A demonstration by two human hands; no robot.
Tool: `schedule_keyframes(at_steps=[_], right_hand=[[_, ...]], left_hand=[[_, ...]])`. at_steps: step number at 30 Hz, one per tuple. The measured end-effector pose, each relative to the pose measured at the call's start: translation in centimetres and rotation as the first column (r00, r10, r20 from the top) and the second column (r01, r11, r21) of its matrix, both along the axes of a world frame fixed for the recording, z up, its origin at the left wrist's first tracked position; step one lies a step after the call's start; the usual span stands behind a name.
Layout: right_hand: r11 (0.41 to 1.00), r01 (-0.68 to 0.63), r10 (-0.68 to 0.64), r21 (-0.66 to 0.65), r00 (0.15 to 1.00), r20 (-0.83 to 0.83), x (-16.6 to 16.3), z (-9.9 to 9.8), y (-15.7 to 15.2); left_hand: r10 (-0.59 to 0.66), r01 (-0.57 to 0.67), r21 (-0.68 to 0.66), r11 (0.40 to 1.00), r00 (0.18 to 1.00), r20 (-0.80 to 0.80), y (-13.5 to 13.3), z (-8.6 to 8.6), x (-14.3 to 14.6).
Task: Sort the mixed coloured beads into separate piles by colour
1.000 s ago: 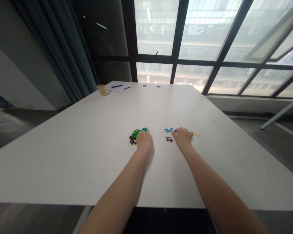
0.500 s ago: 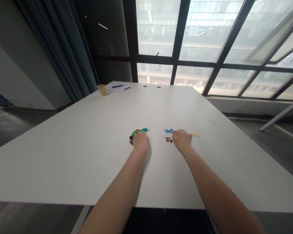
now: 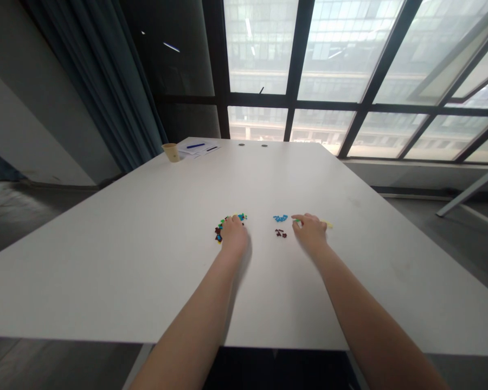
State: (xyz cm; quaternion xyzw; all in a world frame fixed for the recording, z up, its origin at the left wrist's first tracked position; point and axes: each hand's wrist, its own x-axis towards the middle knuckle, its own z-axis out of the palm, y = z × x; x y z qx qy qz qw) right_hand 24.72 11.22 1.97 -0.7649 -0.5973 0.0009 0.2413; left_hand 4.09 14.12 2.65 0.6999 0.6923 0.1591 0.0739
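Desk [image 3: 146,260] with a smooth white top is reached across by two bare hands, the left hand [image 3: 233,235] and the right hand [image 3: 311,230]. One mixed heap of tiny pieces [image 3: 218,233] in brown, green, blue and yellow, too many to be counted, is partly covered by the left hand; its fingers are bent down over the heap, and whether its grip is spread or pinching a piece cannot be told. By the right hand, forefinger and thumb are held apart in a spread grip, with one spot of a green piece [image 3: 297,221] seen between them. Just left of that hand, two small groups are laid out: one cluster of bright blue pieces [image 3: 280,218], too tightly packed for a sure count, and, nearer the front edge, about four dark brown pieces [image 3: 281,233]. On its other side, one patch of pale yellow pieces [image 3: 329,225] is partly hidden by the hand. At the far left are set one tan cup [image 3: 171,154], white sheets of paper [image 3: 197,152], one blue pen [image 3: 196,145] and one slim black stick [image 3: 212,148]. Two dark round discs [image 3: 241,144] are seen near the far edge.
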Motion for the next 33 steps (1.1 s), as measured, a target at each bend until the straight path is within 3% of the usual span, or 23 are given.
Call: schedule_keyframes(at_steps=[10, 19, 24, 33], right_hand=[[0.996, -0.087, 0.086, -0.016, 0.996, -0.03, -1.0, 0.5, -0.5], [0.993, -0.115, 0.114, -0.027, 0.993, -0.037, -1.6, 1.0, -0.9], [0.992, -0.122, 0.121, -0.027, 0.992, -0.043, -1.9, 1.3, -1.1], [0.99, -0.129, 0.132, 0.05, 0.99, -0.051, -1.9, 1.1, -1.0]], left_hand=[[-0.152, 0.131, 0.087, 0.988, 0.937, 0.315, 0.6, -1.0, -0.2], [-0.323, 0.264, 0.201, 0.943, 0.591, 0.739, -0.1, -0.3, 1.7], [-0.407, 0.317, 0.28, 0.906, 0.467, 0.785, -0.9, -0.7, 2.8], [-0.487, 0.324, 0.372, 0.87, 0.45, 0.748, -1.6, -0.4, 2.8]])
